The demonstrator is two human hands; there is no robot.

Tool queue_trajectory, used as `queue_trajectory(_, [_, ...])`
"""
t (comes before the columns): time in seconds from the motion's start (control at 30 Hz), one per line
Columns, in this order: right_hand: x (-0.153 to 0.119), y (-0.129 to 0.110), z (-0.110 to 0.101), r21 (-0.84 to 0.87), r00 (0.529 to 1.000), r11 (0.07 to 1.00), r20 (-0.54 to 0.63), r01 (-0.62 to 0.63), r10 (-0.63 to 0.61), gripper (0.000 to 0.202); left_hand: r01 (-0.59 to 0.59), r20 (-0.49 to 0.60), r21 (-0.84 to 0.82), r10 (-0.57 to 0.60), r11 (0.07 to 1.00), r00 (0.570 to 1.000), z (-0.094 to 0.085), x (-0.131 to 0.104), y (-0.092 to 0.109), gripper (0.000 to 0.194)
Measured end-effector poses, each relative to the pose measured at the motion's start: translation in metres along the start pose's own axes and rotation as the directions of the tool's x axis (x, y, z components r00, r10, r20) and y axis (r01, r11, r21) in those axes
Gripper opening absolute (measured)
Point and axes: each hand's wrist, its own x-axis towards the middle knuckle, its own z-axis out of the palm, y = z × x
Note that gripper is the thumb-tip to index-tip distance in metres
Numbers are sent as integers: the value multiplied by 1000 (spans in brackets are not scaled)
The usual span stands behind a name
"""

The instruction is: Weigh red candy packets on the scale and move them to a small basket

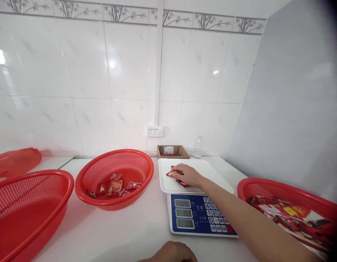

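My right hand (pixel 187 175) reaches over the white weighing tray (pixel 209 178), its fingers closed round a few small red wrapped packets (pixel 175 171) that touch the tray. Below the tray is the blue key panel (pixel 197 214) of a digital scale, partly covered by my right forearm; its three small displays are too faint to read. My left hand (pixel 172 251) is at the bottom edge, in front of the scale. Its fingers are curled under, so whatever it may hold is hidden.
A red plastic basket (pixel 83 178) left of the scale holds several red packets. Another red basket (pixel 56 218) stands farther left, near a red plastic bag (pixel 18 162). Packets fill a basket (pixel 256 182) at right. A cardboard box (pixel 174 156) and clear bottle (pixel 197 147) stand behind.
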Motion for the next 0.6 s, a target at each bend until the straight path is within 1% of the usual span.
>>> queue_trajectory(0.1, [-13,11,-13,22,999,1000,-47,-7,8,49,-82,-19,1,82,997,996,1,-3,-2,24])
queue_trajectory(0.17, [-22,19,-17,25,996,999,-86,-29,31,51,-139,-47,8,140,990,989,1,-5,-3,25])
queue_trajectory(0.27, [-30,29,-10,38,990,998,-132,-46,50,52,-166,-77,12,166,986,983,1,-7,-6,27])
queue_trajectory(0.37, [-26,33,5,76,985,997,-164,-32,44,50,-150,-76,26,152,988,985,3,-6,-8,28])
queue_trajectory(0.47, [-12,29,11,132,973,991,-224,-30,59,49,-149,-64,41,151,988,986,3,-7,-4,27])
queue_trajectory(0.53, [-3,21,4,176,951,984,-295,-41,92,50,-139,-74,45,142,989,987,0,-12,5,26])
queue_trajectory(0.6, [0,6,-8,223,914,974,-384,-46,132,51,-105,-105,54,111,993,988,-4,-19,18,25])
